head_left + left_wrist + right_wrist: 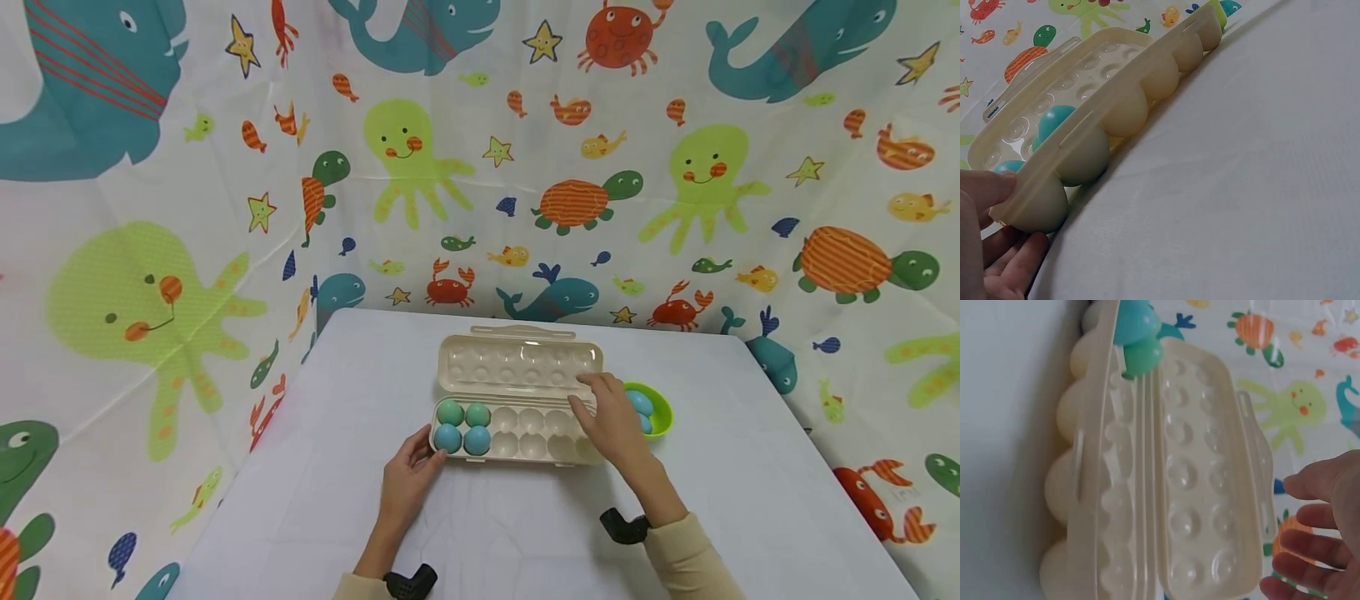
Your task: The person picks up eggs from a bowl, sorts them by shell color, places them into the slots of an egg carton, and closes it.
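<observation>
A cream plastic egg carton [510,460] lies open on the table, its lid [521,367] folded back. Two green eggs [450,412] and two blue eggs [477,441] fill the left end; the cups to their right hold nothing. My left hand [408,471] grips the carton's left end, thumb on the rim and fingers beneath, as the left wrist view shows. Over the carton's right end is my right hand [615,421], fingers spread and holding nothing. In the right wrist view its fingers [1313,547] appear beside the lid.
A lime green bowl [667,412] with blue eggs [639,402] stands right of the carton, partly hidden by my right hand. White cloth [300,467] covers the table. A curtain [465,183] printed with sea animals hangs behind and at the sides.
</observation>
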`<state>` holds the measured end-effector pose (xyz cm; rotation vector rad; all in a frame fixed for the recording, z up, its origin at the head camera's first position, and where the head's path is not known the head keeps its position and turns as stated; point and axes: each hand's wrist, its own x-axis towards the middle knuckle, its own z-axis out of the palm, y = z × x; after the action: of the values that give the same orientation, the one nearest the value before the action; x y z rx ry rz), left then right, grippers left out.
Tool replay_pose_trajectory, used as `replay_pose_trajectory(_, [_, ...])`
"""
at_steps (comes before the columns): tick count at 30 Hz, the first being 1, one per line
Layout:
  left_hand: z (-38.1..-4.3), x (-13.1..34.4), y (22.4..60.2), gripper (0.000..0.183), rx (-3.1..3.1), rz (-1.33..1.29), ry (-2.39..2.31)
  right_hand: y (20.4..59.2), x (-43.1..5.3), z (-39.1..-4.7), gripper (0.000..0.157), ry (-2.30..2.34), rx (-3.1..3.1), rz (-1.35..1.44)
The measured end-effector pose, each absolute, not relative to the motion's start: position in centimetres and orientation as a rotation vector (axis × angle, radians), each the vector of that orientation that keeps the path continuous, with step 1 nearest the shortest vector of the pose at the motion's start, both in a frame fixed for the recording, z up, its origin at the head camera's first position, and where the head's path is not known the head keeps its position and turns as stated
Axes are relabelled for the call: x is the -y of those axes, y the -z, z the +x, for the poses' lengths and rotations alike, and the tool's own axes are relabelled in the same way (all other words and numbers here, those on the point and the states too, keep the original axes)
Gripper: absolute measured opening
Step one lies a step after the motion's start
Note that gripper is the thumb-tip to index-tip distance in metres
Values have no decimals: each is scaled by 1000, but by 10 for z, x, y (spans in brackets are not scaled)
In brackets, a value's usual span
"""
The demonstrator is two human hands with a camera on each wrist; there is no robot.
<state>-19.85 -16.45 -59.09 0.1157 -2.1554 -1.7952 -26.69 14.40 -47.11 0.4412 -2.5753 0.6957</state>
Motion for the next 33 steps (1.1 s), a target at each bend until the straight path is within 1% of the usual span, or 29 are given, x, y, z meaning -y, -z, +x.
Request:
replay_pose_trajectory(5, [-196, 163, 586, 54, 2186, 183, 1826, 472, -165, -275, 39, -686, 2634, 363])
replay_pose_trajectory(10, [-188, 160, 565, 55, 2213, 195, 1842, 477, -184, -283, 41, -642, 2735, 267])
replay_pose_trajectory(15, [-181, 159, 550, 54, 2217, 186, 1862, 487, -199, -288, 39, -615, 2737, 189])
replay_pose_trajectory(23, [-181, 159, 552, 54, 2196, 172, 1879, 502, -216, -294, 42, -571, 2855, 101])
replay_pose_trajectory(33, [-182, 158, 553, 53, 2187, 184, 1860, 512, -223, -299, 41, -601, 2916, 85])
